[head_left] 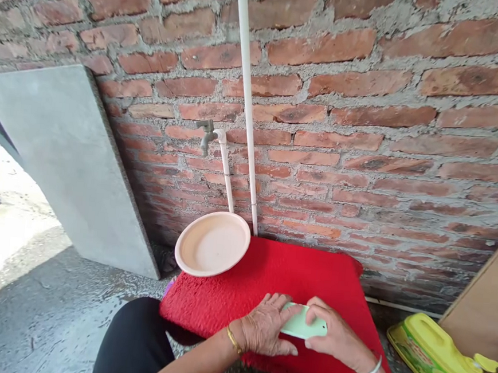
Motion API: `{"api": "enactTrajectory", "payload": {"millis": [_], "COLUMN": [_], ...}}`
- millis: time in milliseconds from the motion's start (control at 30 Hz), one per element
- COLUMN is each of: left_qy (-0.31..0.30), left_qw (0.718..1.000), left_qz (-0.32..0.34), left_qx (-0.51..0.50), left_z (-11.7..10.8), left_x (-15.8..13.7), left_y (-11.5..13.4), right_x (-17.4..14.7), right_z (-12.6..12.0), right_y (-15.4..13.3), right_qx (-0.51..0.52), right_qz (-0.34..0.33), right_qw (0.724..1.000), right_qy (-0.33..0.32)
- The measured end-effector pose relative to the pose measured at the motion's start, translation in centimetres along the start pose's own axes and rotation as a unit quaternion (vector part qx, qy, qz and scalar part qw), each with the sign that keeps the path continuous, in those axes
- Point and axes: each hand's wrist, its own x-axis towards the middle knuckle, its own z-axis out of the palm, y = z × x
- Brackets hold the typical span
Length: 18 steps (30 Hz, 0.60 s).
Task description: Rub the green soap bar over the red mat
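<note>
My right hand [336, 334] grips a light green scrubbing brush [301, 324] by its sides, thumb on the near edge and fingers curled over the far one. The flat, oblong back of the brush faces up, with a small hole near its right end; its bristles are hidden. Under it spreads a soft red cloth [302, 277]. Spread over the cloth, my left hand [264, 325] has its fingers stretched out, and a fingertip overlaps the brush's left end. A gold bangle circles the left wrist, a silver one the right.
A pale pink basin [214, 246] rests at the cloth's far left corner, below a grey tap [207, 136]. White pipes [248, 94] run along the brick wall. A grey slab [70, 161] leans at left. A yellow detergent jug [430, 347] lies at right beside a brown board [487, 303].
</note>
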Motion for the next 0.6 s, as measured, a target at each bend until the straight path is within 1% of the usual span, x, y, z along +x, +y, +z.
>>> {"api": "enactTrajectory", "payload": {"millis": [67, 200, 300, 367, 400, 433, 467, 500, 533, 567, 600], "left_qy": [-0.013, -0.022, -0.012, 0.000, 0.008, 0.018, 0.032, 0.052, 0.074, 0.099, 0.120], "left_qw": [1.000, 0.999, 0.999, 0.999, 0.999, 0.998, 0.995, 0.990, 0.980, 0.966, 0.949], "left_qz": [0.002, -0.005, -0.012, -0.017, -0.028, -0.051, -0.085, -0.130, -0.182, -0.239, -0.292], "left_qx": [-0.022, -0.034, -0.043, -0.044, -0.043, -0.042, -0.040, -0.035, -0.027, -0.015, 0.000], "left_z": [-0.2, -0.1, 0.5, 1.1, 1.4, 1.5, 1.6, 1.5, 1.3, 0.9, 0.4], "left_x": [0.5, 0.7, 0.9, 1.2, 1.5, 1.9, 2.3, 2.8, 3.4, 4.0, 4.6], "left_y": [0.3, 0.6, 0.4, -0.1, -0.5, -1.0, -1.6, -2.3, -3.1, -3.9, -4.8], "right_x": [-0.1, 0.1, 0.5, 0.8, 1.0, 1.1, 1.1, 1.1, 1.1, 0.9, 0.7], "right_z": [-0.2, 0.0, 0.2, 0.2, 0.0, -0.1, -0.3, -0.6, -0.9, -1.1, -1.4], "right_y": [0.7, 1.6, 1.8, 2.1, 2.5, 2.9, 3.6, 4.3, 5.2, 6.2, 7.2], "right_qx": [0.022, 0.064, 0.095, 0.098, 0.092, 0.079, 0.054, 0.015, -0.037, -0.096, -0.151], "right_qz": [-0.001, 0.005, -0.006, -0.014, -0.010, 0.005, 0.034, 0.080, 0.141, 0.210, 0.279], "right_qw": [1.000, 0.998, 0.995, 0.995, 0.996, 0.995, 0.992, 0.982, 0.961, 0.928, 0.887], "right_qy": [-0.009, -0.020, -0.025, -0.010, 0.014, 0.053, 0.106, 0.169, 0.234, 0.291, 0.335]}}
